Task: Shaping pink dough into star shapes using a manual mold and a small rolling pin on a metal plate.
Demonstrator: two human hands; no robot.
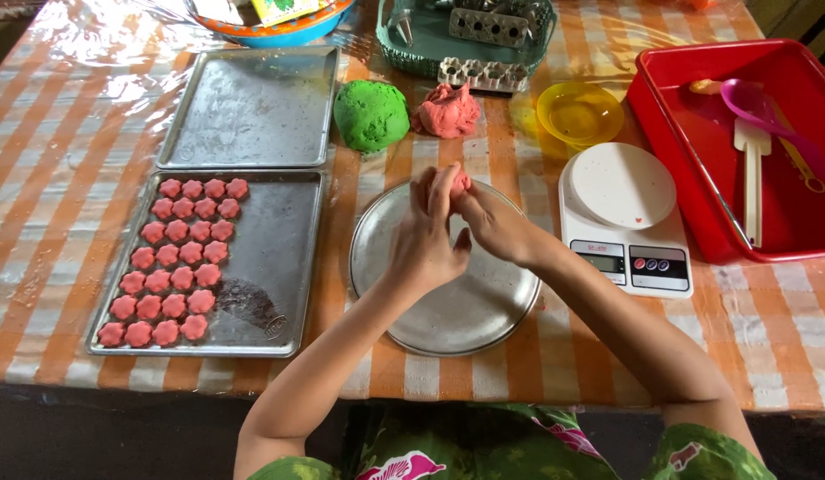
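Both hands meet over the middle of the table, the left hand and the right hand pressed together around a small lump of pink dough, which shows only at the top between the fingers; how much dough lies inside the grip cannot be told. The hands are held just above the far part of a round metal plate, bare and lightly dusted with crumbs.

Beyond them, on the orange-and-white checked tablecloth, sit a ball of green dough and, just to its right, a rough mound of pink dough. To the left lie two metal baking trays: the near tray carries rows of pink flower-shaped pieces along its left half, and the far tray holds none. To the right stand a white kitchen scale, a yellow bowl and a red tub holding a purple spoon and a white spatula. A green basket with metal moulds stands at the far edge.

Judging from the soft look of the dough, hard pressure from the palms could squeeze the lump out between the fingers, or leave it stuck to the skin. A piece slipping free would probably land on the plate and pick up the crumbs there.
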